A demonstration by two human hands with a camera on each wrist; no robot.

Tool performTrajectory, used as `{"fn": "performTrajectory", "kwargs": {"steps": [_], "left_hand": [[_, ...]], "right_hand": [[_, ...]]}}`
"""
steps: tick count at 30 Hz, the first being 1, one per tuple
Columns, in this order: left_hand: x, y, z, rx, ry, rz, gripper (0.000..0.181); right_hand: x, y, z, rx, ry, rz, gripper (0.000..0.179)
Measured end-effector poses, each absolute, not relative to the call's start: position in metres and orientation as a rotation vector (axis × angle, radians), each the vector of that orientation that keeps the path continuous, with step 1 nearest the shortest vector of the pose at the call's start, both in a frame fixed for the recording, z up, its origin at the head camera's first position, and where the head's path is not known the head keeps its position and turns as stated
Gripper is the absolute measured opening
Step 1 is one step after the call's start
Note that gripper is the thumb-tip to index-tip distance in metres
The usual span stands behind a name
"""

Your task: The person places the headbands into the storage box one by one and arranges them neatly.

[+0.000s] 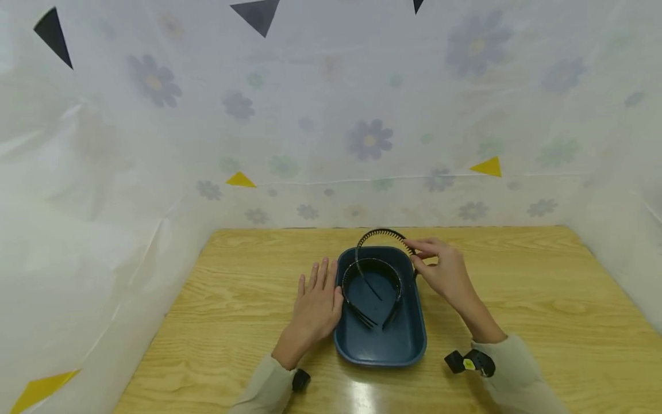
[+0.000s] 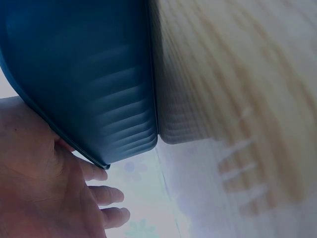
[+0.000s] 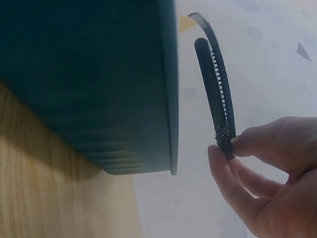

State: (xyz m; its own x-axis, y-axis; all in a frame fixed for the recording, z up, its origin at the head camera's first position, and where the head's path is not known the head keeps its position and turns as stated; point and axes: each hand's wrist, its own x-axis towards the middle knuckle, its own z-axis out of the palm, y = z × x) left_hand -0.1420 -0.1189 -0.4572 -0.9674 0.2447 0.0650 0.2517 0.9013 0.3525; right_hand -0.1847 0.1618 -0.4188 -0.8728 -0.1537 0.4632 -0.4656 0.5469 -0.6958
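A dark blue rectangular basin (image 1: pixel 380 348) sits on the table. My right hand (image 1: pixel 449 277) pinches a black toothed headband (image 1: pixel 385 232) between thumb and fingers, over the basin's far right rim. The right wrist view shows a rough, sparkly patch on this headband (image 3: pixel 225 141) at the fingertips. Inside the basin lie other black headbands (image 1: pixel 397 282), bunched together with their ends toward me; their number is hard to tell. My left hand (image 1: pixel 316 307) rests against the basin's left side with fingers extended, its thumb near the rim. The left wrist view shows the basin's ribbed outer wall (image 2: pixel 114 99).
The light wood-grain table (image 1: pixel 233 310) stretches to both sides of the basin. A pale flowered sheet (image 1: pixel 320 126) hangs behind and beside the table, bearing yellow triangles (image 1: pixel 488 167) and dark ones (image 1: pixel 258 14). Black devices (image 1: pixel 478 362) are strapped to the wrists.
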Motion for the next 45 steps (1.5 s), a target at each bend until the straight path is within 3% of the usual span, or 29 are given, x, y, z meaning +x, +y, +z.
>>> {"fn": "performTrajectory", "kwargs": {"steps": [45], "left_hand": [[-0.142,-0.124,-0.457,-0.412,-3.038,-0.577,0.059]], "right_hand": [[-0.180,0.133,-0.439,0.606,-2.609,1.037,0.034]]}}
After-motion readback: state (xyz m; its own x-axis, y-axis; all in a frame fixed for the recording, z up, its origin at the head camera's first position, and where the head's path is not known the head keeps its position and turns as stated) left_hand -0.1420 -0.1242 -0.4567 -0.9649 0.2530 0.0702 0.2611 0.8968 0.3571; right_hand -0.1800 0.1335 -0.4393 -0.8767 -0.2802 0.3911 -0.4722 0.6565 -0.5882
